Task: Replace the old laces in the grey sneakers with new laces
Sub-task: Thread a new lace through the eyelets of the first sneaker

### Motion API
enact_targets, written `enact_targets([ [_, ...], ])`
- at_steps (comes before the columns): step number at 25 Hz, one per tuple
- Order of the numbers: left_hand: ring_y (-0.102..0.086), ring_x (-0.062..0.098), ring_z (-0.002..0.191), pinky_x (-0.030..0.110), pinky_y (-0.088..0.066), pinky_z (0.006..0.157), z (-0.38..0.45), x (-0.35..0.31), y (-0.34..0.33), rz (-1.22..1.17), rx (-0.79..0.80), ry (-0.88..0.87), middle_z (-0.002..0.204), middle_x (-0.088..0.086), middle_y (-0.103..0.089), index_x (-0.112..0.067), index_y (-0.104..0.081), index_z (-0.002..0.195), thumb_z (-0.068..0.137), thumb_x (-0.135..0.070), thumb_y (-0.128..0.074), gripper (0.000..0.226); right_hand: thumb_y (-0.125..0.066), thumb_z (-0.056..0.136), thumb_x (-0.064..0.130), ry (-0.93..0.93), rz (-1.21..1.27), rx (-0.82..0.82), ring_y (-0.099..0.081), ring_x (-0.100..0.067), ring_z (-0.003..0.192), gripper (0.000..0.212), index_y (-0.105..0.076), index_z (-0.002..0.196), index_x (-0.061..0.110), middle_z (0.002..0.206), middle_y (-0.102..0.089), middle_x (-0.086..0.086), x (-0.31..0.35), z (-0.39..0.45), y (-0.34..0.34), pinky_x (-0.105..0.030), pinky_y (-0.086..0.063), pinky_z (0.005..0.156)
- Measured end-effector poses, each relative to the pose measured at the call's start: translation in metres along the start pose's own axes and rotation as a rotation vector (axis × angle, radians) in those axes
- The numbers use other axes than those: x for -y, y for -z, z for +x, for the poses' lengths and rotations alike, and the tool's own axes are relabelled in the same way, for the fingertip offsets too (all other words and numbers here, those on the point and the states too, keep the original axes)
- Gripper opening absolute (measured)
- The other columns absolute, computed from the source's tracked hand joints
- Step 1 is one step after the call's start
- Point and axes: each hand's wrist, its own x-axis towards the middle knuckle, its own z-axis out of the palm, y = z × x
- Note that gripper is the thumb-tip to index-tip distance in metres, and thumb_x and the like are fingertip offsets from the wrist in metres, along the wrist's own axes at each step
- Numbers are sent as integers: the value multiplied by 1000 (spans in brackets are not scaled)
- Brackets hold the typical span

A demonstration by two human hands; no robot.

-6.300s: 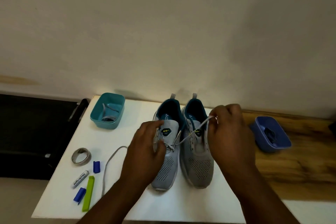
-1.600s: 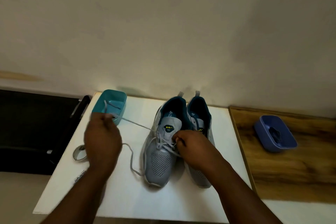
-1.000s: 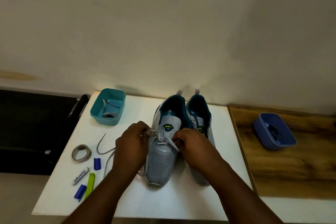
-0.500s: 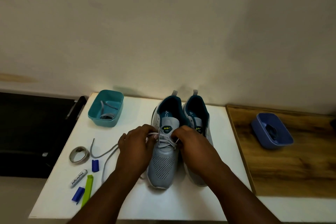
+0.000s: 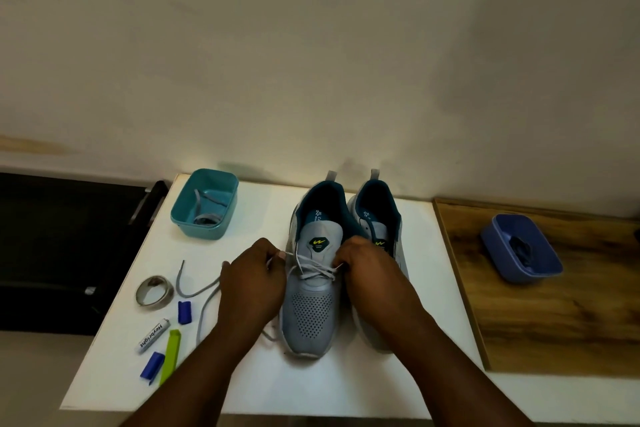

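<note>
Two grey mesh sneakers with teal linings (image 5: pixel 341 263) stand side by side, toes toward the viewer, at the centre of the white worktop (image 5: pixel 263 388). The left sneaker (image 5: pixel 313 288) carries a light grey lace (image 5: pixel 313 267) crossed through its lower eyelets only, so its lacing looks roughly half done; whether this lace is old or new I cannot tell, and the right sneaker's (image 5: pixel 379 218) eyelets are mostly hidden. At 10 o'clock from the pair a teal plastic tub (image 5: pixel 205 204) holds a coiled grey lace (image 5: pixel 204 215); at 3 o'clock, on a wooden board (image 5: pixel 554 322), a blue plastic tub (image 5: pixel 521 243) holds something dark. The left hand (image 5: pixel 254 282) pinches the lace at the sneaker's 9 o'clock side, its tail trailing over the worktop; the right hand (image 5: pixel 367 265) is clamped on the lace at the 3 o'clock side.
</note>
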Motion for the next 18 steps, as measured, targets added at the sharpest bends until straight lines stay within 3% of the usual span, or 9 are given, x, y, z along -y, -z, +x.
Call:
enact_targets([
  [3, -60, 13, 82, 59, -46, 99, 2, 3, -2, -24, 31, -78, 78, -18, -59, -35, -55, 85, 99, -39, -57, 14, -64, 89, 7, 44, -55, -67, -62, -16, 100, 21, -74, 105, 18, 113, -65, 1, 5, -5, 0, -34, -55, 89],
  [5, -65, 13, 92, 57, -44, 101, 0, 2, -4, 9, 59, -130, 88, -17, -66, -38, -58, 92, 98, -44, -56, 9, -64, 91, 11, 56, -30, -116, -60, -11, 106, 29, -69, 117, 24, 126, -59, 8, 11, -7, 5, -28, -54, 92],
  [8, -64, 17, 111, 58, -31, 113, 0, 1, -3, 94, 52, -103, 105, -13, -69, -38, -59, 110, 97, -48, -56, 16, -61, 98, 23, 4, -18, -229, -61, -10, 107, 28, -60, 126, 28, 135, -49, 9, 19, -10, 8, -22, -53, 91],
  [11, -44, 29, 133, 61, -23, 114, -5, -1, 7, 292, -132, -89, 129, 2, -53, -29, -52, 126, 84, -53, -72, 52, -61, 97, 31, -72, -83, -274, -59, -11, 95, 15, -54, 111, 30, 124, -47, 8, 31, -15, 4, -21, -53, 81],
  [13, -35, 36, 136, 61, -29, 106, -16, -5, 15, 426, -252, -182, 134, 9, -47, -30, -61, 112, 79, -54, -76, 44, -60, 96, 32, -87, -69, -247, -56, -10, 88, 11, -49, 100, 32, 113, -50, 8, 34, -17, 5, -24, -52, 75],
  [15, -27, 34, 139, 57, -25, 104, -27, -7, 20, 552, -193, -183, 141, 7, -45, -38, -70, 101, 82, -59, -70, 28, -58, 97, 33, -102, -44, -186, -55, -8, 84, 9, -50, 93, 32, 102, -54, 9, 34, -18, 8, -27, -52, 74],
  [18, -16, 28, 144, 53, -19, 109, -41, -13, 17, 666, 35, -27, 152, -1, -33, -43, -71, 113, 88, -67, -53, 39, -60, 95, 34, -112, -23, -124, -55, -7, 83, 8, -55, 90, 32, 94, -57, 11, 36, -22, 12, -31, -53, 74],
])
